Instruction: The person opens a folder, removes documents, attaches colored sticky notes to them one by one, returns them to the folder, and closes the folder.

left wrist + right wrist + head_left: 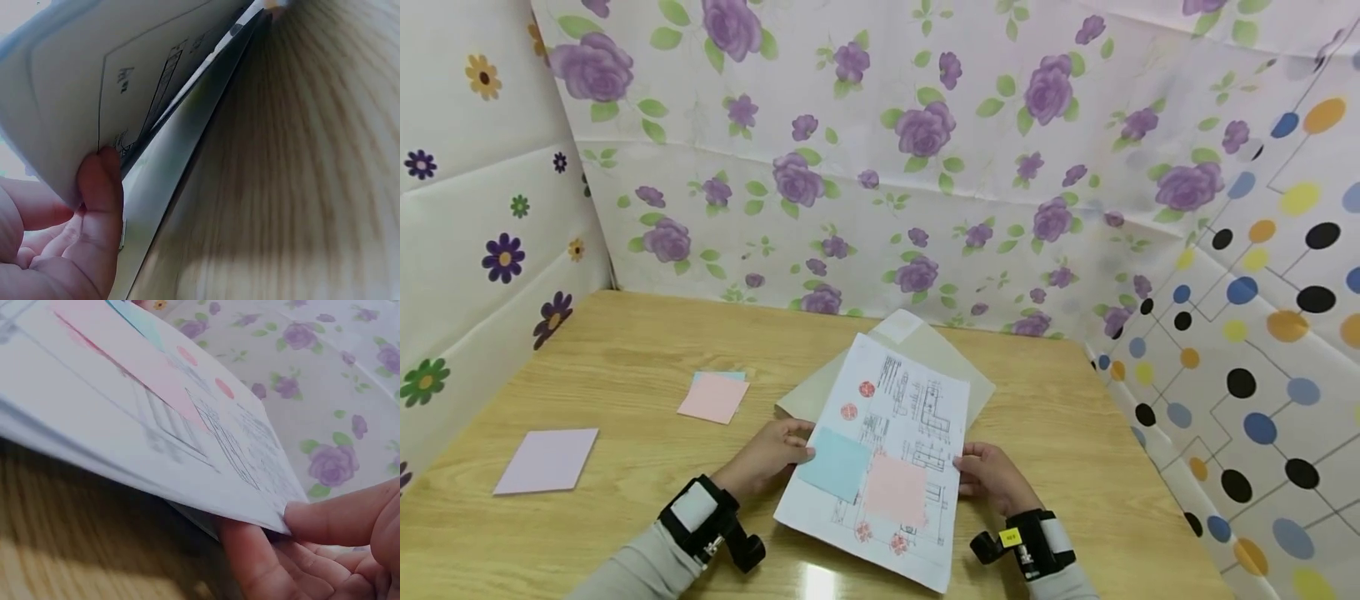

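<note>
Both hands hold a stack of white printed papers [910, 400] tilted above the table. The top sheet shows technical line drawings and several red round stamps. A blue sticky note [835, 462] and a pink sticky note [895, 490] lie on it. My left hand [771, 456] pinches the left edge, with thumb and fingers on opposite faces in the left wrist view. At the right edge my right hand [996, 477] pinches the papers between thumb [337, 515] and fingers. Behind and partly under the stack lies a beige folder or envelope [955, 354], its lower part hidden.
On the wooden table [647, 350], a lilac square pad [547, 461] lies at the left. Nearer the middle, a pink note [715, 397] partly covers a light blue one [730, 375]. Patterned sheets stand as walls at the back [850, 208], left and right.
</note>
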`<state>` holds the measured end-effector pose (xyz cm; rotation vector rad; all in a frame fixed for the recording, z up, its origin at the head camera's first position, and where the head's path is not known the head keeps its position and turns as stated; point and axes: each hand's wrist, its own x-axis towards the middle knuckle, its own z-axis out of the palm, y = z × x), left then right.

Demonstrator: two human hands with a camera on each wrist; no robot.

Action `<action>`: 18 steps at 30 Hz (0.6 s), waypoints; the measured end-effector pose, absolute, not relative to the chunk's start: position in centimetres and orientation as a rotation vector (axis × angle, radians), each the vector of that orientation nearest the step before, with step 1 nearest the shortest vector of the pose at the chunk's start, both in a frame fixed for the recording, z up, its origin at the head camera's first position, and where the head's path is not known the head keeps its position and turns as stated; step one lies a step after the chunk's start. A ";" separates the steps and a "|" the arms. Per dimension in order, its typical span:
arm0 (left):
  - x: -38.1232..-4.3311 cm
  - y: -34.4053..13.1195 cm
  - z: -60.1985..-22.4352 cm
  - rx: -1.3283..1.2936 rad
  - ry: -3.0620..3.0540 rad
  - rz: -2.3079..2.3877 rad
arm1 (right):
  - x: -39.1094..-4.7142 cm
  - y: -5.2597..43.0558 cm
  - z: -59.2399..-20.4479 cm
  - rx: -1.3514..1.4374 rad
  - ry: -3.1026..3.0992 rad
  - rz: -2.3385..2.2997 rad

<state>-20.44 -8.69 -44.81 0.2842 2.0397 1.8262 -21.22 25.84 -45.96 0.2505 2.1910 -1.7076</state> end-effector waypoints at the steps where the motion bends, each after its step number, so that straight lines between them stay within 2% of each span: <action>1: -20.5 -8.6 -44.9 0.279 2.035 1.827 | -21.2 25.9 -46.1 0.249 2.183 -1.701; 9: -20.7 -7.9 -44.8 0.293 2.075 1.829 | -20.9 26.0 -46.3 0.282 2.228 -1.697; 18: -21.3 -8.0 -44.8 0.454 2.586 1.603 | -20.5 27.1 -46.7 0.358 2.325 -1.671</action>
